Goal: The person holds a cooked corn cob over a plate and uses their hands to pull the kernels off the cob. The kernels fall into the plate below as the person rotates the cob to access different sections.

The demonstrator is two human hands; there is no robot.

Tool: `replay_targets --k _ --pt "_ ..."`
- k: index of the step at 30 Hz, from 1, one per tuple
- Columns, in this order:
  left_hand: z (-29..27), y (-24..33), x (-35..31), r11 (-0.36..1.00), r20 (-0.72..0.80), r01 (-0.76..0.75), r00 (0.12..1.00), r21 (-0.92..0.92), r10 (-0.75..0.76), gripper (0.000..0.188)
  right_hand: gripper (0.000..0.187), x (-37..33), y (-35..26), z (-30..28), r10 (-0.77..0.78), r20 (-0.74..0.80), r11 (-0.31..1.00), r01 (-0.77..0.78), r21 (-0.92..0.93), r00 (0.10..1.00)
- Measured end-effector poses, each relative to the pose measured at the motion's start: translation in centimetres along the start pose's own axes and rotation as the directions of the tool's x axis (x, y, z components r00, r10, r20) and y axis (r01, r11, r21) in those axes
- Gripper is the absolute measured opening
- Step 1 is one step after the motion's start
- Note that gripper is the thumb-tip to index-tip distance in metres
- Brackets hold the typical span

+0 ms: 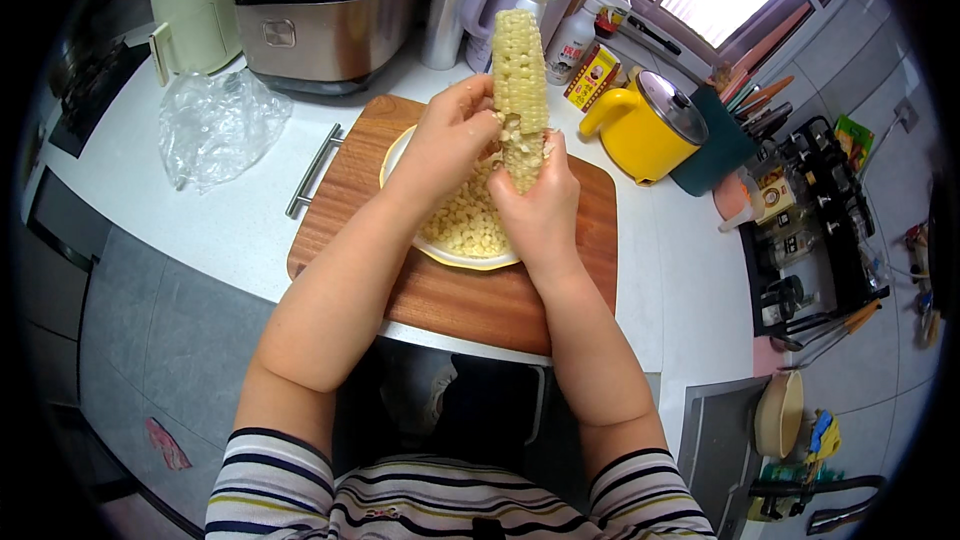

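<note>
A pale yellow corn cob [520, 75] stands roughly upright between my hands, over a plate. Kernels fill its upper part, while the lower part is stripped. My right hand [540, 205] is closed round the stripped lower end. With bent fingers, my left hand [455, 125] presses at the cob's left side, where the kernels end; its fingertips are partly hidden. Below, loose corn kernels [468, 225] lie heaped on the white plate with a yellow rim [450, 260]. The plate rests on a wooden cutting board [350, 180] with a metal handle [315, 172].
Left of the board lies a crumpled clear plastic bag [220, 125]. A rice cooker [330, 15] and a pale green appliance [195, 15] stand behind it. Spray bottles [575, 35] and a yellow electric pot [645, 130] are at the back right. A sink [715, 440] is at the lower right.
</note>
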State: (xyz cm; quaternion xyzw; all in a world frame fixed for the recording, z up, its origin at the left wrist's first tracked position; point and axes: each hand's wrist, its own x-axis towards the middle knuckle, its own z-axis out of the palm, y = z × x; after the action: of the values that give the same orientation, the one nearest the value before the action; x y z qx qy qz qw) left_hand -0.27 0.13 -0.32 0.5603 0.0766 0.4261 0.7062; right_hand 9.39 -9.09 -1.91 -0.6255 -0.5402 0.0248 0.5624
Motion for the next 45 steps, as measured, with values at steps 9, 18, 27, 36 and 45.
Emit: replay_targets --k 9,18,27,36,45 --pt "-0.8 -0.8 0.6 1.0 0.105 -0.008 0.994 0.025 0.005 0.039 0.037 0.4 0.5 -0.5 -0.014 0.011 0.997 0.013 0.078 1.0" --pt "-0.1 -0.1 0.4 0.993 0.042 -0.007 0.999 0.119 0.002 0.04 0.04 0.5 1.5 -0.4 0.008 0.098 0.962 -0.034 0.27 0.995" --pt "-0.4 -1.3 0.7 0.987 0.057 -0.057 0.997 0.149 0.049 0.043 0.041 0.5 0.8 -0.5 0.166 0.14 0.92 -0.204 0.334 0.976" --pt "-0.3 -0.6 0.5 0.976 0.086 -0.033 0.996 0.215 0.015 0.048 0.035 0.3 0.0 -0.3 0.044 -0.031 0.999 -0.044 -0.005 0.999" --pt "-0.1 -0.9 0.5 0.984 0.029 -0.061 0.998 0.165 0.057 0.045 0.035 0.2 0.1 -0.2 0.03 0.001 0.996 -0.03 -0.082 1.0"
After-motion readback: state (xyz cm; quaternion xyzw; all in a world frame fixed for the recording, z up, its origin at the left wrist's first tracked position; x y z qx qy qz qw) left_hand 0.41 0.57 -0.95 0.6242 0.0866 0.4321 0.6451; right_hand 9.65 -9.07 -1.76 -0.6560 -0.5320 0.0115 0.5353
